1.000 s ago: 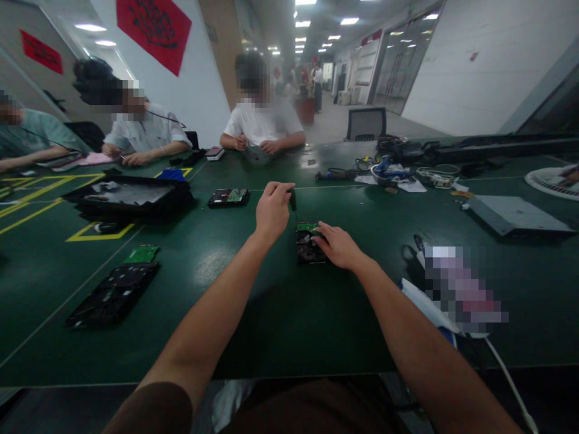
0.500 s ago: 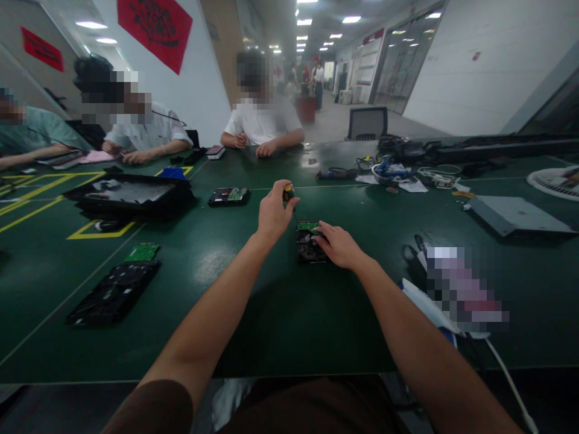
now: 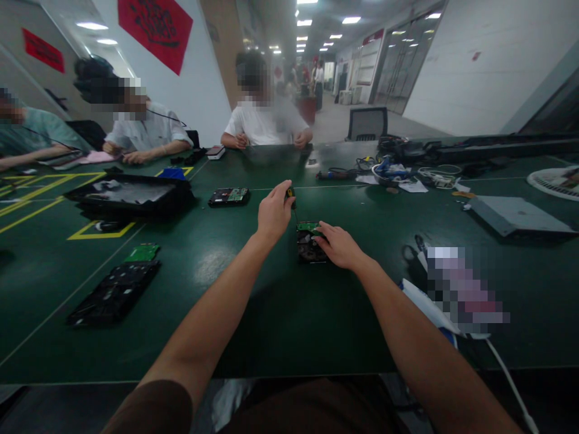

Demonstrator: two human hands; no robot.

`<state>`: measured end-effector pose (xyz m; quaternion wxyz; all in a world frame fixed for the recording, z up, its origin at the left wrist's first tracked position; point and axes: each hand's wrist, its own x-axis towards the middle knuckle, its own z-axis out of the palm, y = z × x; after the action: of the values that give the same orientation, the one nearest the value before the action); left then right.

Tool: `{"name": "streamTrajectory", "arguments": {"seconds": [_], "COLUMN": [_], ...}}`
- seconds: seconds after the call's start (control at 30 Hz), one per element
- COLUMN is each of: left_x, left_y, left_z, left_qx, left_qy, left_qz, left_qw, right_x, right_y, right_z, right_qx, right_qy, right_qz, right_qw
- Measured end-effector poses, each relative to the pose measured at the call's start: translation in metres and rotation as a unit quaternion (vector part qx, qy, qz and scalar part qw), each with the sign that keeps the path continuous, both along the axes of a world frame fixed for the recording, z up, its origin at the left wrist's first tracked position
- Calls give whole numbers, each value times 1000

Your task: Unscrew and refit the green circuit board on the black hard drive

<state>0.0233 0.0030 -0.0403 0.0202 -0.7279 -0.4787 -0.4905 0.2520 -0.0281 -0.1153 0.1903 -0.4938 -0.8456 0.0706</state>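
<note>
My left hand (image 3: pixel 275 212) is closed around the dark and yellow handle of a screwdriver (image 3: pixel 290 194). Its thin shaft points down at the far left corner of a hard drive (image 3: pixel 308 244), which lies on the table with a green circuit board (image 3: pixel 307 226) at its far end. From the right side, my right hand (image 3: pixel 340 244) grips the drive, fingers over its top and the thumb lower down. Those fingers cover part of the board. Whether the screwdriver tip sits in a screw is too small to tell.
Another hard drive (image 3: pixel 228 196) lies beyond my left hand. Nearer left are black drives (image 3: pixel 115 290) by a loose green board (image 3: pixel 142 252), and a black tray (image 3: pixel 131 193). A grey metal box (image 3: pixel 520 216) and cables (image 3: pixel 391 170) lie right. Co-workers sit opposite.
The fingers of my left hand have shifted a little around the screwdriver handle, showing more of it. My right hand and the drive stay put. A co-worker's hand opposite moved right.
</note>
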Motion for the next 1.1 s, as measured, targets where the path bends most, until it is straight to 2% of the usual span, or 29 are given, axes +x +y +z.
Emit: {"name": "streamTrajectory", "arguments": {"seconds": [0.1, 0.33, 0.47, 0.67, 0.9, 1.1], "left_x": [2, 8, 7, 3, 5, 6], "left_y": [1, 2, -1, -2, -2, -3], "left_z": [-3, -4, -1, 1, 0, -4], "left_qx": [-9, -39, -29, -12, -35, -33], "left_qy": [-32, -95, -52, -5, 8, -49], "left_qz": [-7, -100, -88, -14, -58, -67], "left_qw": [999, 990, 994, 1000, 998, 996], "right_x": [0, -1, -1, -1, -1, -1], "right_y": [-1, -3, -3, -3, -3, -2], "right_z": [0, 2, 3, 4, 4, 3], "right_qx": [-2, 0, -1, 2, 4, 10], "right_qy": [2, -1, -3, -3, -3, -5], "right_qz": [0, -6, -2, -1, 2, 3], "right_qw": [1000, 1000, 1000, 1000, 1000, 1000]}}
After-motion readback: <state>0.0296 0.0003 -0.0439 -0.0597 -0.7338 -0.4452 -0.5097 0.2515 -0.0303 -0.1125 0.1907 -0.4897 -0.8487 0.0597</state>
